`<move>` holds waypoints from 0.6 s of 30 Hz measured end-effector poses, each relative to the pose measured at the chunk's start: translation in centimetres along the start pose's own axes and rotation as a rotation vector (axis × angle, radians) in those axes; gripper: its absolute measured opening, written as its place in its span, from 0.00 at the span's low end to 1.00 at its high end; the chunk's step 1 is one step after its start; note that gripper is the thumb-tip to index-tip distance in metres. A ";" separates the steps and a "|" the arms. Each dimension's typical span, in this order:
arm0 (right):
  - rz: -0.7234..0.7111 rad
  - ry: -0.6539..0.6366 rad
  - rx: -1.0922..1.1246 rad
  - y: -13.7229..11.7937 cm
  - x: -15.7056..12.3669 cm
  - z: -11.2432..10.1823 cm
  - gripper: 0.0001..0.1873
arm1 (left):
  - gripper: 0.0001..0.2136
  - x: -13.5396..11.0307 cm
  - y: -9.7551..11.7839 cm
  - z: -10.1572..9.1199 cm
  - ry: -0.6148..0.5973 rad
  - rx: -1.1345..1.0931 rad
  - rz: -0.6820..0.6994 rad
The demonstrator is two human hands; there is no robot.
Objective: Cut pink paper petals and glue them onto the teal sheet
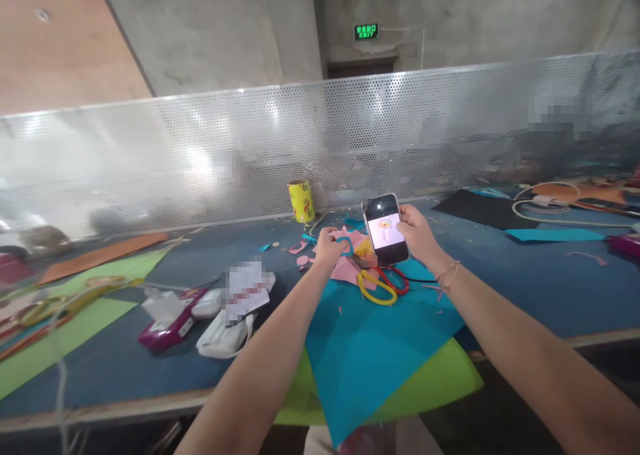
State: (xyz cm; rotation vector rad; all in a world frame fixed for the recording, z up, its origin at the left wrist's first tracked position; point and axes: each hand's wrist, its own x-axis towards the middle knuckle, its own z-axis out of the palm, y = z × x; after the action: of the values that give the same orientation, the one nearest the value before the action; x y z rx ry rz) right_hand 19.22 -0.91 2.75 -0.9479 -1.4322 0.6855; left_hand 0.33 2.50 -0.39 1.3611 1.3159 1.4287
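My right hand (417, 235) grips a smartphone (386, 231) upright, its lit screen showing a colourful picture on a pale ground. To its left, my left hand (327, 247) has its fingers closed on a small curved piece of blue paper (345, 245). Beneath that hand lies pink paper (345, 268), with yellow paper (363, 249) beside it. Scissors with red and yellow handles (377, 289) rest just below the phone. Under them spreads a large blue paper sheet (375, 341), which overlaps a green sheet (450, 381) hanging over the table edge.
A yellow roll (301, 201) stands by the perforated metal screen (270, 155). Left are a purple power strip (167, 325), a white charger case (225, 335) and green paper (105, 321). Black paper (480, 208) and a white cable (537, 209) lie at right.
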 end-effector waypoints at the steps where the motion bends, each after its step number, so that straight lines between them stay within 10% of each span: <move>1: 0.001 -0.015 -0.003 -0.1 -0.2 0.2 0.16 | 0.17 0.0 0.0 0.0 -0.002 0.011 -0.004; 18: 0.027 -0.080 -0.051 -0.9 -0.8 0.8 0.16 | 0.15 0.7 -0.6 0.1 0.033 0.007 0.011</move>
State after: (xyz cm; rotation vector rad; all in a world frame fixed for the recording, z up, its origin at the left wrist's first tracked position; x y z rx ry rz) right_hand 18.22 -1.97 3.05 -0.9898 -1.5158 0.7165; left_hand 0.27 3.29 -0.90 1.3566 1.3378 1.4605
